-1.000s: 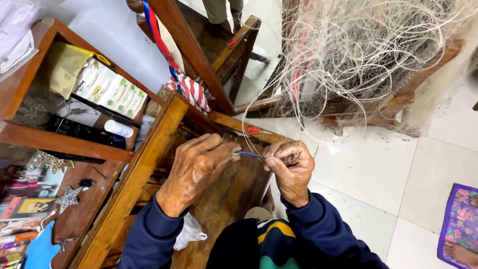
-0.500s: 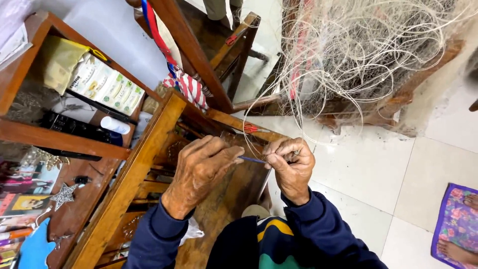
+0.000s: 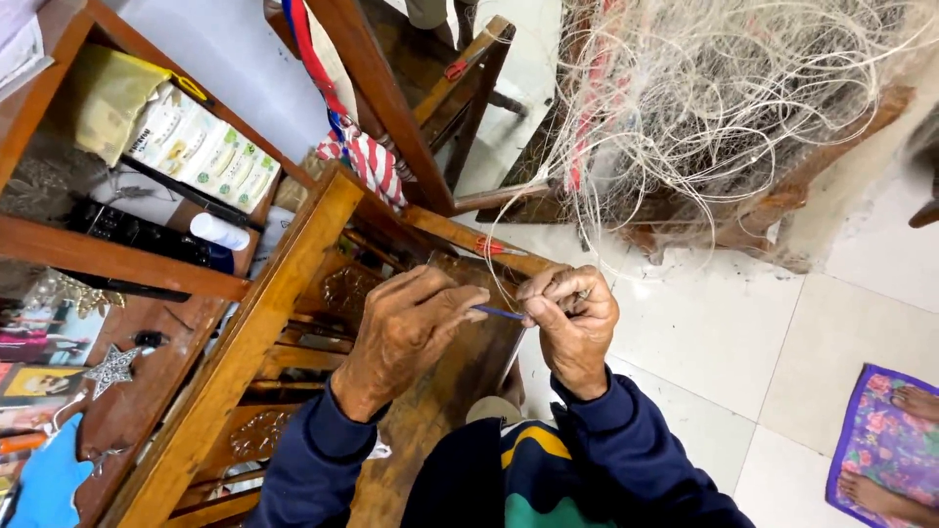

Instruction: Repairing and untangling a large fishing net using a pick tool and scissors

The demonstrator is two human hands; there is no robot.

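Note:
My left hand (image 3: 406, 332) pinches one end of a thin blue needle-like tool (image 3: 497, 313). My right hand (image 3: 572, 323) is closed around the tool's other end, and pale net twine runs through its fingers. The strands rise from my right hand to a big tangled heap of whitish fishing net (image 3: 724, 98) draped over a wooden frame at the upper right. Both hands meet just above a dark wooden chair (image 3: 293, 293), and both arms wear dark blue sleeves.
A wooden shelf (image 3: 108, 259) at the left holds packets, a white jar and dark boxes. A striped cloth (image 3: 367, 156) hangs on the chair frame. White floor tiles (image 3: 743, 332) lie at the right. Another person's bare feet (image 3: 900, 440) rest on a flowered mat.
My hands stay together on the tool, fingers shifting a little. The view has tilted slightly, so the hands sit a bit lower and further right in the picture.

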